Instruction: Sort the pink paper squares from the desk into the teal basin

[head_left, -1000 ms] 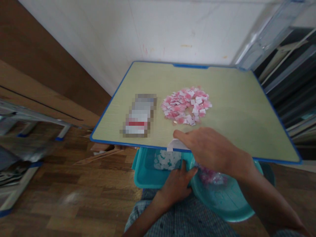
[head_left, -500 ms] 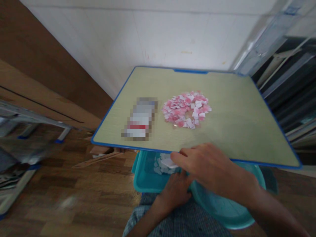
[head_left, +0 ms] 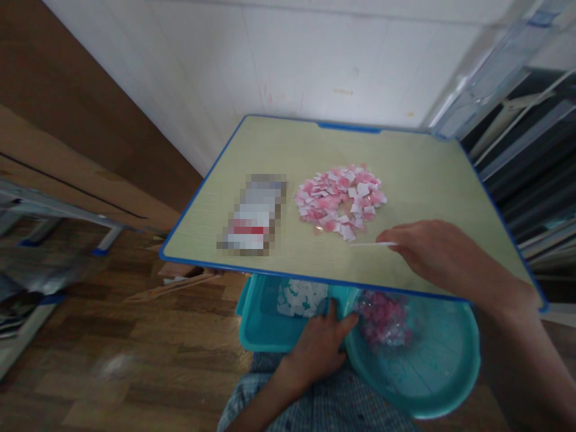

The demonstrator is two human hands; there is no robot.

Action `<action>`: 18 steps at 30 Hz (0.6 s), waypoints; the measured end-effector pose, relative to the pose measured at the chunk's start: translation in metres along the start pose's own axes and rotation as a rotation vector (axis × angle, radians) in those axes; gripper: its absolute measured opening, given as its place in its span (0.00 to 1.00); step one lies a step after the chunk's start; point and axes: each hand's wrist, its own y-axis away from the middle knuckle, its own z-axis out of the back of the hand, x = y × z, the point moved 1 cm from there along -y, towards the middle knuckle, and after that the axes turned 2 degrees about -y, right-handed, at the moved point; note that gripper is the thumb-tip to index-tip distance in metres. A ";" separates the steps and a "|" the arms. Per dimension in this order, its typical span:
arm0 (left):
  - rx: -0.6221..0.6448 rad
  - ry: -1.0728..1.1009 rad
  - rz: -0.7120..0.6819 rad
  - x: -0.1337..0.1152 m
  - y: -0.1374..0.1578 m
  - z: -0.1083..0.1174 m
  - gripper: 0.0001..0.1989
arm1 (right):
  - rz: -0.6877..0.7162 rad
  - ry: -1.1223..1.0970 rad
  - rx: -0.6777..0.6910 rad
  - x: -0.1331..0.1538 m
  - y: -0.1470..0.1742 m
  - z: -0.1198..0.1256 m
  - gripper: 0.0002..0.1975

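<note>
- The right hand (head_left: 443,258) is hovering over the near part of the bench (head_left: 427,180), its fingers (head_left: 392,236) clamping a white card (head_left: 371,244)
- The card is showing edge-on as a thin line, jutting leftward from the fingertips, its gripped end sitting between thumb and fingers
- Its free end is reaching close to the near edge of the pile (head_left: 339,204) of pink and white squares; whether it is touching, I cannot tell
- The pile is lying mid-bench, beyond the fingers and to their left
- The left hand (head_left: 317,345) is staying below the bench edge, where the tub (head_left: 265,336) and the basin (head_left: 432,366) are meeting, its thumb and forefinger spreading apart
- White pieces (head_left: 301,298) are lying in the tub, just left of that forefinger
- A pink heap (head_left: 384,318) is sitting in the basin, right of the thumb
</note>
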 end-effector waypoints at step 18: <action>-0.030 -0.021 0.011 0.001 -0.001 -0.004 0.33 | 0.029 0.057 -0.026 0.002 0.002 -0.003 0.22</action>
